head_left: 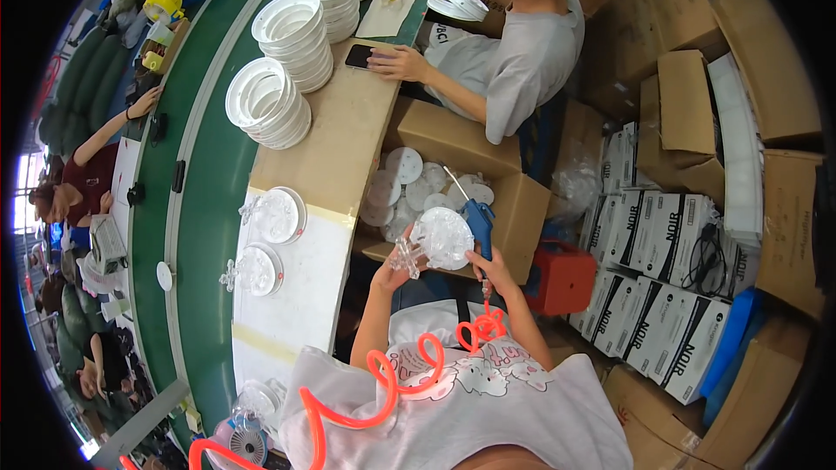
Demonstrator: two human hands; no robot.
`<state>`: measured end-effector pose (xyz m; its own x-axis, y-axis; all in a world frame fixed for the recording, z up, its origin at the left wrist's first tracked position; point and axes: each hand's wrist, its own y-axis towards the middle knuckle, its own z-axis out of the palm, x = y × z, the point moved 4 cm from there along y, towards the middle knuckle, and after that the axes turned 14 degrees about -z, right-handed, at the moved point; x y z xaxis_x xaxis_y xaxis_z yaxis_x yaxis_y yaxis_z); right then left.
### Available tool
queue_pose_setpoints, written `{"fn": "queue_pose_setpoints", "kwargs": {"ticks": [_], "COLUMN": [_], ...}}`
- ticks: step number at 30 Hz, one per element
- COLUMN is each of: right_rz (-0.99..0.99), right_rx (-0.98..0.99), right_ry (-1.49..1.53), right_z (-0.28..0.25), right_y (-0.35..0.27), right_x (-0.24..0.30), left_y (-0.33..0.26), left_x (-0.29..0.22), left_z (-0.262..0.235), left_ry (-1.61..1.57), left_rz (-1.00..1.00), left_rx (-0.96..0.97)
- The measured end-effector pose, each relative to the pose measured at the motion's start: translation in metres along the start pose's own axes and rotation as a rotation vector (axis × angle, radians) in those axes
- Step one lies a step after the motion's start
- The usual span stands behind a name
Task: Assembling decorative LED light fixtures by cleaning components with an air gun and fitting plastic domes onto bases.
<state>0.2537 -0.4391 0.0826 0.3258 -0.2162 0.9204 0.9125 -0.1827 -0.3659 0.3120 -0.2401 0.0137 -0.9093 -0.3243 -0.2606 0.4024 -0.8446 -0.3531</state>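
Left to right: green belt [209, 235] along the far side of the bench, then white rings [266, 104] nested in tall stacks, probably to save bench room. Nearer, on the white board [287, 313], two disc sets [279, 215] spaced apart, clear bits sticking out to the left, likely to avoid knocking. Orange coiled hose [379, 365] slung across the shirt front up to the gun, coils presumably for slack. Left hand [392, 274] closed on the lower left of a clear disc [444, 238], by its clear bits, apparently to show the round face. Disc up in front of the body, over the near edge of an open cardboard box [527, 209] full of loose discs [405, 165], handy for reaching. Blue air gun [479, 222] upright, nozzle past the disc, not on it. Right hand [492, 270] wrapped round its handle, fingertips near the disc rim; cannot tell if touching, or if trigger pressed. Hands apart, disc between.
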Motion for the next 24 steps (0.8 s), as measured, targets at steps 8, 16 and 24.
{"fn": "queue_pose_setpoints", "kwargs": {"ticks": [8, 16, 24], "right_rz": [0.061, -0.001, -0.101], "right_rx": [0.185, 0.047, 0.314], "right_ry": [-0.042, -0.347, -0.705], "right_z": [0.026, -0.001, 0.015], "right_y": [-0.007, -0.017, -0.044], "right_x": [-0.005, -0.002, -0.012], "left_y": [0.023, 0.010, 0.026], "left_x": [0.045, 0.012, -0.041], "left_z": [-0.036, -0.074, -0.098], "left_ry": [-0.348, -0.353, -0.133], "left_rz": [-0.159, 0.149, 0.256], "left_rx": [-0.446, -0.482, -0.602]}}
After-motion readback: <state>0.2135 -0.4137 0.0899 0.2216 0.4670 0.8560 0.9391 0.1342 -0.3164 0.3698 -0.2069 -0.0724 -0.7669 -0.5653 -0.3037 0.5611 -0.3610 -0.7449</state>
